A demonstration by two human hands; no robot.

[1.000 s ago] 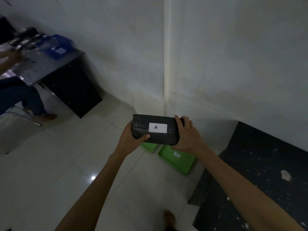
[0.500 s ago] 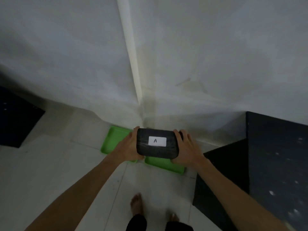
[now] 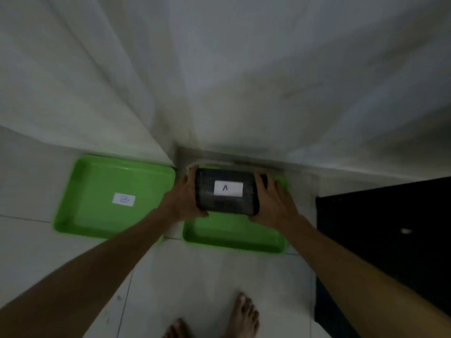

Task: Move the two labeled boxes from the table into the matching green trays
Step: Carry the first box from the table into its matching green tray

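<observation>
I hold a dark box with a white label "A" (image 3: 227, 191) between both hands. My left hand (image 3: 186, 198) grips its left end and my right hand (image 3: 271, 201) grips its right end. The box is over the far part of the right green tray (image 3: 231, 237), which lies on the floor in the room's corner; I cannot tell whether the box touches it. To its left lies a second green tray (image 3: 97, 215) with a white label "B" (image 3: 123, 199) inside and nothing else in it. The right tray's label is hidden. No second box is in view.
Both trays sit against the white walls where they meet. A black table (image 3: 380, 240) stands at the right, close to the right tray. My bare feet (image 3: 241, 315) are on the pale tiled floor just before the trays.
The view has tipped downward and closer to the trays. The box has dropped low over the right tray, still held by both hands. The "B" tray is now fully visible.
</observation>
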